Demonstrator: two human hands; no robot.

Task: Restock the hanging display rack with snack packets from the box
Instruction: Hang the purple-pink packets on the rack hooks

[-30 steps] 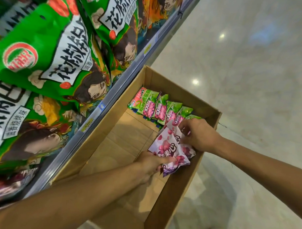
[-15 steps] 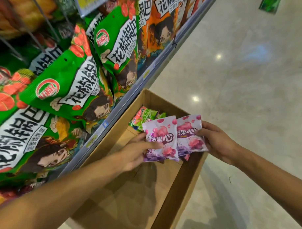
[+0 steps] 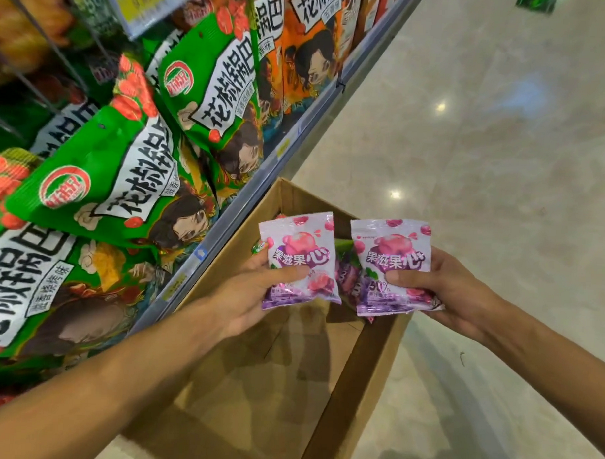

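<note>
My left hand (image 3: 258,289) pinches a pink-and-purple snack packet (image 3: 298,253) by its lower part, upright above the cardboard box (image 3: 361,368). My right hand (image 3: 443,289) grips a stack of the same purple packets (image 3: 392,263), the front one upright and facing me, with others partly hidden behind it. Both hands hover side by side over the box's far end. Green packets (image 3: 259,245) peek out inside the box behind the held ones. The hanging display rack (image 3: 40,38) with wire hooks is at upper left.
Large green bags (image 3: 100,181) and orange bags (image 3: 300,47) hang along the rack on the left, above a metal shelf rail (image 3: 247,200). A yellow price tag (image 3: 141,0) sits at the top. Glossy tiled floor (image 3: 485,150) spreads to the right.
Both hands lifted the purple packets out of the box and separated them, one in the left, the rest in the right. The view tilted up toward the rack.
</note>
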